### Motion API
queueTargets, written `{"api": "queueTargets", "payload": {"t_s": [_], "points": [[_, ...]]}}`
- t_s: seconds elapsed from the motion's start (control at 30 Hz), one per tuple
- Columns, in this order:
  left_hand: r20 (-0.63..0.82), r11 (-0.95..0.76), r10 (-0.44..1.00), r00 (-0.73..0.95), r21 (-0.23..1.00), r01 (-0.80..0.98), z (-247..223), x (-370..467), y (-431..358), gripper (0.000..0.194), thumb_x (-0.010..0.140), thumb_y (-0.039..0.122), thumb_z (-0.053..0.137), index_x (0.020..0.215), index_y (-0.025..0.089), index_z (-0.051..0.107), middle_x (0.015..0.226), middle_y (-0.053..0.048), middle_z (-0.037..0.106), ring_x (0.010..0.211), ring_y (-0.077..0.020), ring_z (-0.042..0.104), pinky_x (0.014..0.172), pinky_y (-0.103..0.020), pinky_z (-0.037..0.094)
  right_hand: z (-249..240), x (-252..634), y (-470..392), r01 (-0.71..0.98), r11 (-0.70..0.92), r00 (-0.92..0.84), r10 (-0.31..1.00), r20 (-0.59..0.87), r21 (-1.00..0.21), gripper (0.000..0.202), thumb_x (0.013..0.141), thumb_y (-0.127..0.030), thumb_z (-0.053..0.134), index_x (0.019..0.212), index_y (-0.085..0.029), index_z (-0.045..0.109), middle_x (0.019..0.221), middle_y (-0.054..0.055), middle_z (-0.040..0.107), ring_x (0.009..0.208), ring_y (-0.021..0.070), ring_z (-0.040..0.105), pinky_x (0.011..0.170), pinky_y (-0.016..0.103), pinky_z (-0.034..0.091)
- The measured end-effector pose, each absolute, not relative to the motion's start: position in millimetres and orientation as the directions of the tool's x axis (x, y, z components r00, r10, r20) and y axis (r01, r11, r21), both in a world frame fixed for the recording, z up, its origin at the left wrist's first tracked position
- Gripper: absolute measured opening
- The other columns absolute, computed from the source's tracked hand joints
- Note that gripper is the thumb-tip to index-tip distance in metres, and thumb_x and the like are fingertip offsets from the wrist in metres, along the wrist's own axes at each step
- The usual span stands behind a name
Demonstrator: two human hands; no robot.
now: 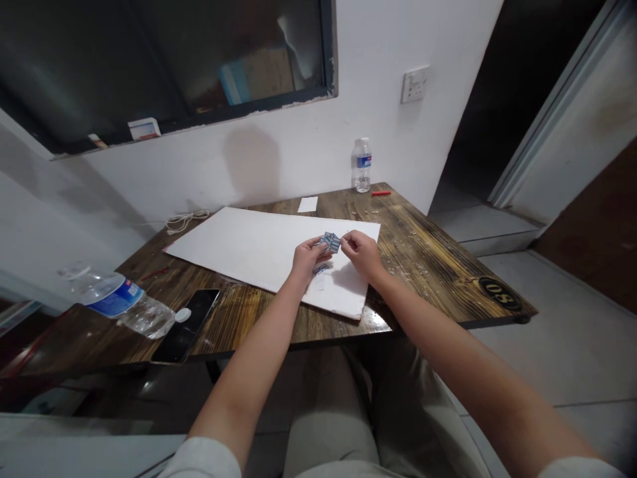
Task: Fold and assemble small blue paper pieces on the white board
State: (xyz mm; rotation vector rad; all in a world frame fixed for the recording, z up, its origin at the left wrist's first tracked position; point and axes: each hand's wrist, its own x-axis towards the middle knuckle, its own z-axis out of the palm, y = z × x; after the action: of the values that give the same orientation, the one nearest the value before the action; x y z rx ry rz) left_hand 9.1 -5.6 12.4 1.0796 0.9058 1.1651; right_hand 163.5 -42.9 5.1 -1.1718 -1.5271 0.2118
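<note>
Above a white board (pixel 259 242), my left hand (pixel 307 257) is closed around several small blue-and-grey patterned cards (pixel 331 243), fanned a little. My right hand (pixel 361 252) is pinched at the right edge of these cards; its fingertips touch or nearly touch them, and whether it grips one is too small to tell. Below my left fingers, another small blue patterned piece (pixel 322 269) shows against the board. The board lies flat on a dark wood-grain table (pixel 418 265).
A large water bottle (pixel 124 302) lies tilted at the left beside a black phone (pixel 186 328) with a white round cap on it. Behind the board are a white paper (pixel 308 204), a small bottle (pixel 363 166), a red pen-like stick (pixel 381 193) and a white cable (pixel 186 220).
</note>
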Motion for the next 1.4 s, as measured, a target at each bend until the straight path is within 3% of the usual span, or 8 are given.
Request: {"api": "queueTargets", "payload": {"t_s": [0.27,0.43,0.57,0.8,1.0,1.13,1.3,1.4], "points": [[-0.003,0.125,0.901,0.434,0.959,-0.253,13,10,-12,0.037,0.071,0.021,0.077,0.106,0.012,0.069,0.097,-0.013,0.075,0.076,-0.0215,0.073,0.078,-0.037,0.057,4,164,-43,0.576,0.382,0.280,0.738,0.614,-0.723,0.020,0.081,-0.027,0.050,0.064,-0.023,0.041,0.061,-0.002,0.048,0.060,0.0145,0.042,0.057,0.028,0.029],[-0.022,0.161,0.870,0.492,0.957,-0.243,13,12,-14,0.037,0.072,0.023,0.078,0.107,0.013,0.071,0.102,-0.013,0.074,0.080,-0.0211,0.073,0.083,-0.037,0.056,6,164,-46,0.592,0.327,0.341,0.727,0.597,-0.737,0.020,0.081,-0.026,0.051,0.064,-0.023,0.041,0.063,-0.001,0.049,0.059,0.0145,0.041,0.057,0.028,0.028],[-0.012,0.159,0.854,0.520,0.958,-0.239,14,12,-16,0.035,0.074,0.020,0.077,0.109,0.014,0.071,0.103,-0.014,0.073,0.083,-0.0201,0.072,0.086,-0.038,0.055,4,163,-48,0.682,0.308,0.306,0.705,0.640,-0.664,0.019,0.084,-0.026,0.052,0.067,-0.022,0.044,0.067,0.000,0.052,0.061,0.0146,0.042,0.057,0.028,0.026],[-0.009,0.118,0.925,0.379,0.957,-0.265,11,11,-10,0.034,0.072,0.018,0.077,0.104,0.012,0.071,0.091,-0.010,0.074,0.072,-0.0161,0.069,0.080,-0.037,0.056,3,162,-49,0.789,0.376,0.124,0.677,0.725,-0.486,0.020,0.090,-0.029,0.051,0.072,-0.022,0.050,0.072,0.002,0.055,0.064,0.0157,0.046,0.059,0.028,0.029],[0.026,0.032,0.988,0.154,0.931,-0.363,14,8,-4,0.031,0.074,0.013,0.070,0.105,0.011,0.067,0.087,-0.008,0.074,0.072,-0.0157,0.070,0.081,-0.036,0.057,3,162,-49,0.654,0.534,0.000,0.709,0.706,-0.536,0.003,0.086,-0.023,0.056,0.087,-0.021,0.059,0.077,0.001,0.054,0.067,0.0155,0.048,0.064,0.027,0.037],[0.013,0.010,0.998,0.055,0.914,-0.406,16,4,-1,0.034,0.075,0.014,0.069,0.109,0.011,0.065,0.090,-0.008,0.073,0.074,-0.0148,0.071,0.084,-0.035,0.056,1,161,-44,0.530,0.639,-0.122,0.708,0.696,-0.558,0.010,0.083,-0.017,0.057,0.075,-0.022,0.061,0.080,0.002,0.051,0.068,0.0150,0.048,0.065,0.027,0.039],[-0.002,0.010,1.000,0.020,0.909,-0.416,14,2,2,0.034,0.076,0.015,0.070,0.109,0.012,0.065,0.090,-0.008,0.073,0.075,-0.0150,0.071,0.085,-0.035,0.055,-2,162,-37,0.477,0.624,-0.051,0.723,0.689,-0.619,0.029,0.079,-0.035,0.072,0.066,-0.021,0.050,0.074,0.001,0.048,0.069,0.0166,0.046,0.064,0.029,0.037],[-0.014,0.020,1.000,0.019,0.902,-0.432,13,2,2,0.033,0.077,0.014,0.070,0.109,0.012,0.065,0.091,-0.008,0.073,0.074,-0.0155,0.072,0.085,-0.036,0.055,-4,163,-35,0.433,0.641,-0.039,0.716,0.697,-0.634,0.030,0.075,-0.042,0.077,0.074,-0.021,0.055,0.075,0.000,0.047,0.068,0.0164,0.044,0.064,0.029,0.037]]}}
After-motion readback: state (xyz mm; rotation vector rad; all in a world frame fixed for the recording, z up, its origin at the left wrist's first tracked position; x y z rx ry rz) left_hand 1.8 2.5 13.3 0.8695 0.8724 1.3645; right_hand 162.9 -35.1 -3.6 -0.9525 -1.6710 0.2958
